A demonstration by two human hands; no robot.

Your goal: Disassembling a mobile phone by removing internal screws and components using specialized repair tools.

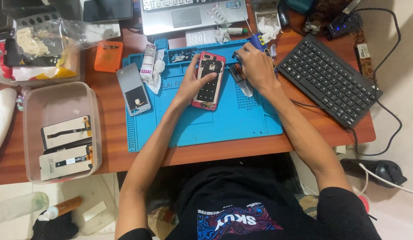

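An opened phone with a red frame (208, 82) lies on the blue work mat (224, 124), its insides showing. My left hand (192, 81) rests on its left side, thumb pressed on the phone's middle. My right hand (256, 66) is closed around a blue and yellow screwdriver (259, 42), its tip hidden near the phone's top right corner. A small dark part (237, 73) sits just under my right hand.
A grey phone back cover (133, 89) and a white tube (148, 62) lie at the mat's left. A clear tub (33, 111) holds two phone screens. A black keyboard (328, 80) is at right, a laptop (188, 15) behind, an orange pad (108, 56) at back left.
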